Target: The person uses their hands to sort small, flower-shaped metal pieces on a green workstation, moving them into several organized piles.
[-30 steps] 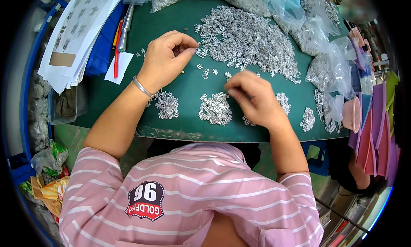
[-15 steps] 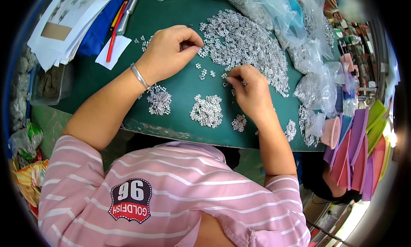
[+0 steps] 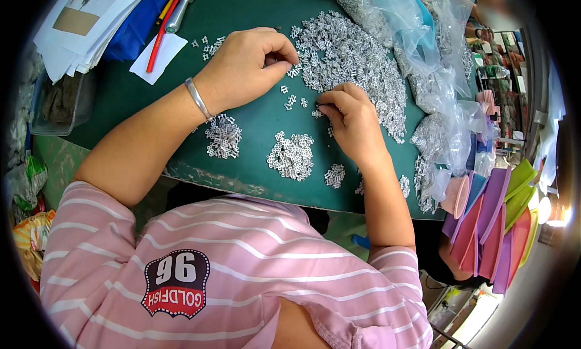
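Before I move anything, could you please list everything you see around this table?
Table: one, green, centre
Large heap: one, silver metal pieces, upper middle
Smaller piles: at least four, silver, near edge
Loose pieces: several, silver, around heap
Filled bags: several, clear, upper right
Slim sticks: two, red and yellow, upper left
Metal rod: one, silver, beside them
Paper slip: one, white, under red stick
Sheets: several, mostly white, upper left
Box: one, blue, beside the sheets
Container: one, clear, left
Packages: several, mixed colours, lower left
Tub: one, pink, right
Panels: several, purple, pink, green, right
Shirt: one, pink and white, bottom
Bracelet: one, silver, left wrist
Left hand: one, heap's left edge
Right hand: one, by heap's near side
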A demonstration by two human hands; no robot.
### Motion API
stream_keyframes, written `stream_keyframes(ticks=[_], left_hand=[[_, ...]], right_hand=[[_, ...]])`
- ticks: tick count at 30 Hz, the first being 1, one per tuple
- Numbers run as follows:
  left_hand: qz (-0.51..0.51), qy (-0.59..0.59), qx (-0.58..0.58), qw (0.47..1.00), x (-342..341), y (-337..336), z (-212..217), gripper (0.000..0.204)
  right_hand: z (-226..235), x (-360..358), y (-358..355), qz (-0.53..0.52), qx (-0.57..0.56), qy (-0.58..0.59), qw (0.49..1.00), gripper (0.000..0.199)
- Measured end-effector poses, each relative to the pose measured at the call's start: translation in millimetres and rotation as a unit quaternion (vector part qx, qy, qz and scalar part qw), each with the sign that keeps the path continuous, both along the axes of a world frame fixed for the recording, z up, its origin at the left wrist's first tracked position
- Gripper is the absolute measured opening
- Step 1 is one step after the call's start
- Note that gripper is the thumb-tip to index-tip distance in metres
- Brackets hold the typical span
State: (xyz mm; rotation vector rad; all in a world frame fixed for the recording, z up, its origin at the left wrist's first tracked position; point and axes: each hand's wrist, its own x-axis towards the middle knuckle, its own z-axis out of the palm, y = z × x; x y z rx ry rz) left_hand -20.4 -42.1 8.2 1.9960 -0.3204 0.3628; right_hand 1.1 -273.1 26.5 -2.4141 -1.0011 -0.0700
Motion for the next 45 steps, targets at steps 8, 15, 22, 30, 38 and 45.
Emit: stream_keyframes(ticks=[8,15,22,30,38,45], left_hand=[[0.000,-0.012,0.010,1.000,0,2,0,0.008],[0.052,0.001,-0.021,0.998,2,5,0,0.010],[0.073,0.053,-0.098,0.991,10,10,1,0.011],[0.060,0.042,-0.121,0.990,6,11,2,0.012],[0.075,0.052,-0.104,0.990,10,11,0,0.012],[0.072,0.054,-0.132,0.987,8,10,0,0.011]], right_hand=[[9,-7,-9,-0.037,0.013,0.050,0.998,0.013],[9,0,27,0.085,0.038,-0.040,0.995,0.015],[0,8,46,0.087,0.008,0.015,0.996,0.011],[11,11,22,0.018,0.048,0.073,0.996,0.014],[1,17,37,0.070,0.008,-0.013,0.997,0.021],[0,27,36,0.030,0.027,-0.007,0.999,0.017]])
